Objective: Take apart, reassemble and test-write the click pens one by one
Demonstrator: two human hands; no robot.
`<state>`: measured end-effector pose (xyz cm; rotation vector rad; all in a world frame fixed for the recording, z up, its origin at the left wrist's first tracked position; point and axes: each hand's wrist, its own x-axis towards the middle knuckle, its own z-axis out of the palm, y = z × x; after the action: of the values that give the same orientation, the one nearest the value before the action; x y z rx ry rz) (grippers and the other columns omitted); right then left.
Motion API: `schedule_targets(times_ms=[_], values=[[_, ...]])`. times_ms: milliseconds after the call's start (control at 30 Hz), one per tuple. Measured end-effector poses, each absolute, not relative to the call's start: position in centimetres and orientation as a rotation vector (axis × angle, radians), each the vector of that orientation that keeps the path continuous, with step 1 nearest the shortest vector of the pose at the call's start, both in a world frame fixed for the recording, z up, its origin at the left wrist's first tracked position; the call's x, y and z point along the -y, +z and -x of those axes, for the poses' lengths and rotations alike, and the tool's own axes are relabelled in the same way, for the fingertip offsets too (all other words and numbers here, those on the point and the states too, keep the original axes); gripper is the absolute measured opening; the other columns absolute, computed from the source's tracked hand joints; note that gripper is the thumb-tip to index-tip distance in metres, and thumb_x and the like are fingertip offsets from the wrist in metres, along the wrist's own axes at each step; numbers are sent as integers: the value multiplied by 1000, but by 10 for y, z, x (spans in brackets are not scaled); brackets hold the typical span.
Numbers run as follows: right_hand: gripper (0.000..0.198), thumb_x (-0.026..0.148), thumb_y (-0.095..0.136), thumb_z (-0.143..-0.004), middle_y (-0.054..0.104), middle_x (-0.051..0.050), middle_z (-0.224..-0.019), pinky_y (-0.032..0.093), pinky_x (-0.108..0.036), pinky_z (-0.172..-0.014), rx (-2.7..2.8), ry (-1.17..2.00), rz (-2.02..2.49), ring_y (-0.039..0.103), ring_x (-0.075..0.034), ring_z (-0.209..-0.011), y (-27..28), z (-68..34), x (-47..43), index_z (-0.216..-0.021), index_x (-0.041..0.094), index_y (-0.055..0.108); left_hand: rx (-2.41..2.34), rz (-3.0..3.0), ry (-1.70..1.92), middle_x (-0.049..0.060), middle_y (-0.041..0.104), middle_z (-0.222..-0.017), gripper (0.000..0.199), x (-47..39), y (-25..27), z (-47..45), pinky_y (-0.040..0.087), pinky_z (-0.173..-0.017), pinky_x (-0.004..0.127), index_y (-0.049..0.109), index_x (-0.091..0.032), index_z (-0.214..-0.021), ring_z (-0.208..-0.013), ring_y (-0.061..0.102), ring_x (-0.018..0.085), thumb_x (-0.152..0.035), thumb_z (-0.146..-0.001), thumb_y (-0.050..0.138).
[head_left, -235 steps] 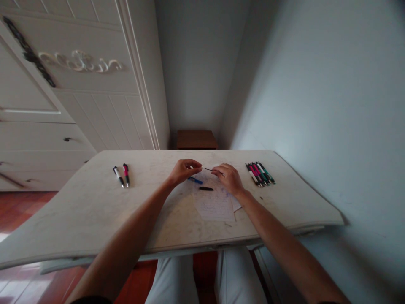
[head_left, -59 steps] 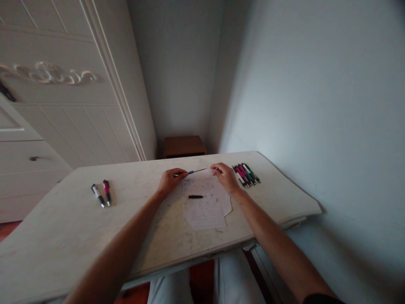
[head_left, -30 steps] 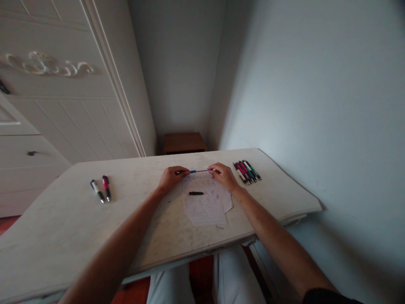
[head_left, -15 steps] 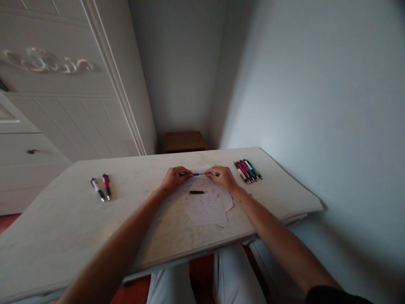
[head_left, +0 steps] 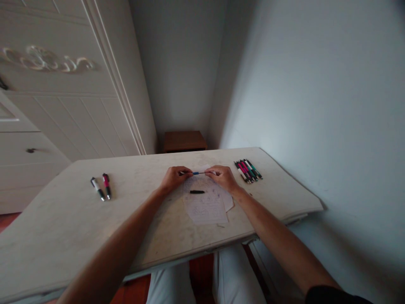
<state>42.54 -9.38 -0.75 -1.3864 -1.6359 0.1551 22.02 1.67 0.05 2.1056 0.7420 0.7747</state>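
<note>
Pinching a blue barrel (head_left: 195, 173) in our left hand (head_left: 174, 177) and, seemingly, a dark refill (head_left: 202, 172) in our right hand (head_left: 222, 177), we have pens (head_left: 246, 170) at three o'clock, paper (head_left: 207, 212) at six.

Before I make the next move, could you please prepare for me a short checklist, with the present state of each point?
1. Left hand grips the blue pen part: ok, pinched.
2. Right hand holds the thin dark rod: ok, pinched.
3. Rod and blue pen part in line: ok, they look roughly straight.
4. Rod fully covered: not ok, a short stretch shows between the blue pen part and the right hand.
5. Rod's far end in good order: cannot tell, the right hand hides it.
6. Black piece at hand: ok, lying on the paper, untouched.
</note>
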Motion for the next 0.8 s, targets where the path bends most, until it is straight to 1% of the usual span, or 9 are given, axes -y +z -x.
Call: schedule_targets(times_ms=[67,200,333,433,533,700,800], values=[[12,25,68,-80,76,-5,-84,46,-26,-61,1620,149,1403,63,-15,-64,-8,-426,93,-88,21,77,-735,-2097,771,5,75,-81,22,-17,1,-220,49,-70,29,76,-18,-80,-73,66,20,-36,-73,65],[23,28,69,-79,75,-6,-88,44,-25,-54,1551,179,1446,59,-13,-57,-10,-427,93,-100,19,74,-730,-2100,764,6,75,-82,23,-18,0,-220,49,-71,29,76,-18,-81,-75,66,20,-37,-74,64],[27,30,69,-78,75,-6,-87,44,-24,-52,1525,223,1433,61,-14,-58,-10,-427,94,-102,19,73,-734,-2087,764,6,75,-85,23,-20,-2,-220,49,-72,29,75,-18,-82,-78,67,21,-36,-75,63],[29,34,69,-78,75,-7,-88,43,-23,-44,1495,287,1432,57,-11,-49,-11,-427,95,-103,18,73,-745,-2075,765,6,75,-85,24,-21,-3,-220,49,-72,30,75,-18,-84,-78,67,21,-37,-75,64],[36,39,69,-78,74,-8,-93,41,-22,-37,1458,383,1426,50,-8,-40,-11,-427,96,-108,18,70,-742,-2067,760,6,75,-86,24,-21,-2,-220,49,-72,30,75,-17,-84,-78,66,20,-36,-75,64],[52,45,73,-73,70,-8,-110,42,-21,-36,1414,445,1388,46,-5,-41,-2,-433,98,-117,20,63,-741,-2041,759,6,75,-84,23,-21,1,-219,49,-71,29,75,-17,-83,-76,66,19,-35,-74,64],[45,47,65,-80,68,-8,-109,41,-22,-39,1305,316,1419,45,-6,-44,2,-442,98,-116,20,63,-757,-2017,774,6,75,-83,21,-23,2,-218,50,-70,29,75,-18,-82,-75,66,19,-35,-74,65]])
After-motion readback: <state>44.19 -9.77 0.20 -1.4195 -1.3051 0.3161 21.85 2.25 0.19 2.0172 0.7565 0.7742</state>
